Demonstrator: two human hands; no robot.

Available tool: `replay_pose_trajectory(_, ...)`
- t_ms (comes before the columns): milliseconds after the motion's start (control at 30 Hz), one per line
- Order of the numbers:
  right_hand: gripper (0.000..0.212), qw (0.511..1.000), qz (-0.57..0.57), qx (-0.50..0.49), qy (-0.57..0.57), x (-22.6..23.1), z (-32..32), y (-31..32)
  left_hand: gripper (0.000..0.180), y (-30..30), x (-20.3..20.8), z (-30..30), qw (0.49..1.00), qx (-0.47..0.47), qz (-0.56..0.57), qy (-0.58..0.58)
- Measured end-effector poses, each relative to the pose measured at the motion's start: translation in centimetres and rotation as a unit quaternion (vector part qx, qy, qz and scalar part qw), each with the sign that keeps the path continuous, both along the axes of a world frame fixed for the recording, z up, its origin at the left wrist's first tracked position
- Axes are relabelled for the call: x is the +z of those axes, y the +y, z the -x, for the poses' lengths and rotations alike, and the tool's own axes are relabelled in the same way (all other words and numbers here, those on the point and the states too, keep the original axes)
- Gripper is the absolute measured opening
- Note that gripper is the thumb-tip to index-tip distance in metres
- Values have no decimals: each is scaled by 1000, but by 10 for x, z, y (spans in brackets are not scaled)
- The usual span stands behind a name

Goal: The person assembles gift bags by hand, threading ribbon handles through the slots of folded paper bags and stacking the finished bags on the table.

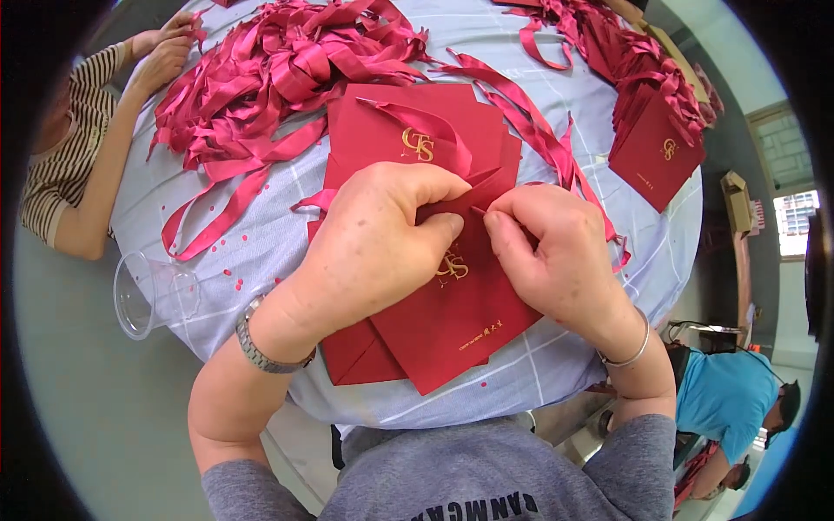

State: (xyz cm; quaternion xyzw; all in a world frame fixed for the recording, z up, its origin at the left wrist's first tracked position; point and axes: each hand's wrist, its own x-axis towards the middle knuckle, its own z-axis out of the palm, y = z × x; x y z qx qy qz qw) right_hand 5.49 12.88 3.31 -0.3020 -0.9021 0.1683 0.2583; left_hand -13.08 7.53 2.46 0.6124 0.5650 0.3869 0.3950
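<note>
A red paper gift bag [447,334] with gold lettering lies tilted on top of a stack of similar red bags [360,356]. My left hand [373,243] is closed on the bag's upper edge, its thumb and forefinger pinching near the opening. Just right of it, my right hand [556,252] is closed in a pinch, and a small red tip, which looks like a ribbon's end, sticks out between thumb and forefinger. A loose pink-red ribbon [434,130] curves over the bags beyond my hands. What lies inside the bag's opening is hidden.
A big heap of ribbons [278,78] covers the far left of the cloth-covered table [512,378]. Finished-looking bags with ribbons [656,148] stand far right. A clear plastic cup [152,295] lies at the left edge near red bits. Another person's hands [165,56] hold a ribbon.
</note>
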Motion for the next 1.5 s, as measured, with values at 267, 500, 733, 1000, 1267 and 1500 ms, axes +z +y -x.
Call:
replay_pose_trajectory(267,20,987,-46,-36,-153,18,18,-5,22,-10,2,-10,960,22,-200,196)
replay_pose_trajectory(500,29,994,-23,-49,-99,32,15,-11,20,-11,7,-4,969,24,-188,160)
replay_pose_trajectory(733,24,996,-83,12,-8,8,5,-14,15,0,33,21,997,-43,28,-61)
replay_pose_trajectory(1000,26,997,7,26,71,1,7,-14,13,6,12,19,983,-120,-135,44)
replay_pose_trajectory(1267,32,988,113,17,-106,31,-4,-10,7,14,5,40,968,-33,-197,149)
replay_pose_trajectory(1500,30,988,131,16,-79,25,-8,-4,9,20,1,54,927,195,-164,276)
